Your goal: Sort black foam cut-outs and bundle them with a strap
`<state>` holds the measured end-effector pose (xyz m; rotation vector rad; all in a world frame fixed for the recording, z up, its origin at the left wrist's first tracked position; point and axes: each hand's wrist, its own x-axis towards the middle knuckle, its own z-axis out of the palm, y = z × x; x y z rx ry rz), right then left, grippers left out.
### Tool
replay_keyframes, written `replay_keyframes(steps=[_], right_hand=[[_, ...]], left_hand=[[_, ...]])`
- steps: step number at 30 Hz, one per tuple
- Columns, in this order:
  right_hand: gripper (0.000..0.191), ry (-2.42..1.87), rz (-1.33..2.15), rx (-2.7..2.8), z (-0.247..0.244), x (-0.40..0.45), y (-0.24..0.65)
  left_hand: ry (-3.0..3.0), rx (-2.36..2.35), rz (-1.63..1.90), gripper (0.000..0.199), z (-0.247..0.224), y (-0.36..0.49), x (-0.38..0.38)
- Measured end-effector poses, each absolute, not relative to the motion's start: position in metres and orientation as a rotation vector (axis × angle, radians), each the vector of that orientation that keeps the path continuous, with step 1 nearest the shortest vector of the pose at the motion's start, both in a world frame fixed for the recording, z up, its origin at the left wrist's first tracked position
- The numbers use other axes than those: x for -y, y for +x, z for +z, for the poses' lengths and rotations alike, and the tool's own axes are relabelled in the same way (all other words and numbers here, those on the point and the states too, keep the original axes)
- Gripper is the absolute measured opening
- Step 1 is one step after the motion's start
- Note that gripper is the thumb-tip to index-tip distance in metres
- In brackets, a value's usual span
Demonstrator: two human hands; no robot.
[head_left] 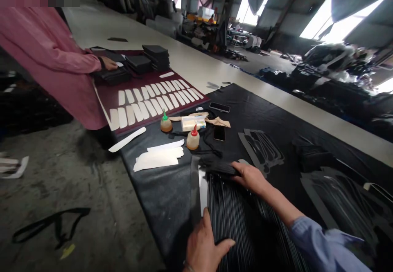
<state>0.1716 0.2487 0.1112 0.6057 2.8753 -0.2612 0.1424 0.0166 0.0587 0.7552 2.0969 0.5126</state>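
My left hand (pixel 202 241) lies at the near edge, thumb spread. Its forefinger touches the lower end of a narrow white strip (pixel 203 190), which rests on a dark grey strip (pixel 195 190). Just beyond, my right hand (pixel 250 178) grips a black brush-like thing (pixel 216 166) over the strip's upper end; blur hides its exact kind. Long rows of thin black strips (pixel 229 214) lie beneath my hands. Farther off stand a red-capped glue bottle (pixel 193 140) and a green-capped one (pixel 166 124). White pieces (pixel 159 157) are piled to the left.
A person in a pink top (pixel 55 55) handles black pieces at a maroon sheet (pixel 106 73) with rows of white pieces. Two phones (pixel 219 107) lie by a tissue pack (pixel 193 123). Grey pattern pieces (pixel 260 147) lie right. The table's left edge drops to the floor (pixel 104 198).
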Motion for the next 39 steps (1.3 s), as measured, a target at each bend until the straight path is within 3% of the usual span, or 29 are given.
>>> replay_keyframes(steps=[12,17,23,28,39], right_hand=[[0.018,0.133,-0.352,-2.787,0.108,-0.251,0.154],[0.022,0.354,-0.306,-2.862,0.109,-0.254,0.163],[0.029,0.689,-0.833,-2.799,0.161,-0.232,0.251],[0.021,0.591,-0.869,-2.649,0.206,-0.159,0.337],[0.026,0.696,-0.553,-2.633,0.098,-0.027,0.37]], left_hand=[[0.719,-2.152,0.423,0.084,0.06,0.144,-0.019],[0.771,-2.206,0.448,0.075,0.053,0.146,-0.018],[0.895,-2.286,0.477,0.061,0.053,0.145,-0.016],[0.915,-2.217,0.44,0.061,0.058,0.14,-0.016],[0.974,-2.196,0.407,0.057,0.058,0.136,-0.016]])
